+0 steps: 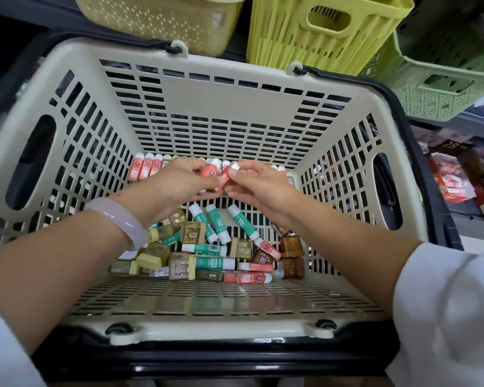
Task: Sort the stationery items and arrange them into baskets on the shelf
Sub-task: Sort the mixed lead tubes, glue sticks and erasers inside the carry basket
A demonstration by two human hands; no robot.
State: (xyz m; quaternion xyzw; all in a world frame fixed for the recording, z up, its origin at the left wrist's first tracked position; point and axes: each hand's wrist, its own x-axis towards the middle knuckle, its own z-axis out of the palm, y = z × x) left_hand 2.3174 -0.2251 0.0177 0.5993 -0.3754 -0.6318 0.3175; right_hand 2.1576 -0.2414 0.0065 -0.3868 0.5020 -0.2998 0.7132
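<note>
Both hands reach into a large beige slotted basket (224, 88). My left hand (176, 185) grips a few red glue sticks (211, 170) with white caps. My right hand (259, 185) pinches the white-capped end of one red stick (229, 173) between thumb and fingers, right against the left hand's bundle. A row of red glue sticks (146, 166) stands along the basket's far wall. Below my hands lies a loose pile: green glue sticks (211, 227), yellow-brown boxes (192, 233), amber jars (291, 256) and more red sticks (249, 277).
On the shelf above stand a pale yellow perforated basket (162, 20), a bright yellow slatted basket (327, 32) and a green lattice basket (441, 88). Packaged goods (458, 180) lie on a lower shelf at right. The beige basket rests in a black frame (215, 356).
</note>
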